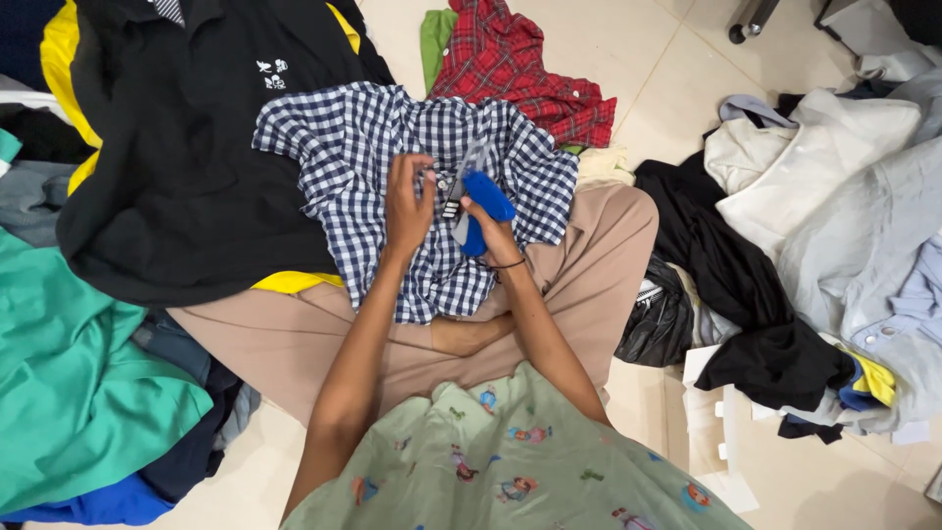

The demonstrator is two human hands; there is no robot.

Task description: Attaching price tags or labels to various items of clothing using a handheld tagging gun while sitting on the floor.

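- Hands meet at the centre of the view, over the blue-and-white checked shirt point(392, 167) spread across the person's lap — the knees serve as a work surface.
- Right hand point(494, 236) has its fingers wrapped tight round a blue tagging gun point(483, 208), angled toward eleven o'clock.
- Left hand point(407, 208) pinches a small tag point(452, 201) against the gun's tip, steadying it.
- Clothes lie heaped on the floor point(677, 79) — black at ten o'clock, red plaid at twelve, pale shirts at three.

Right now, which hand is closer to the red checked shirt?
Right. The right hand, gripping a blue tagging tool, sits nearer the red checked shirt; the left hand is farther over, both on the blue checked shirt.
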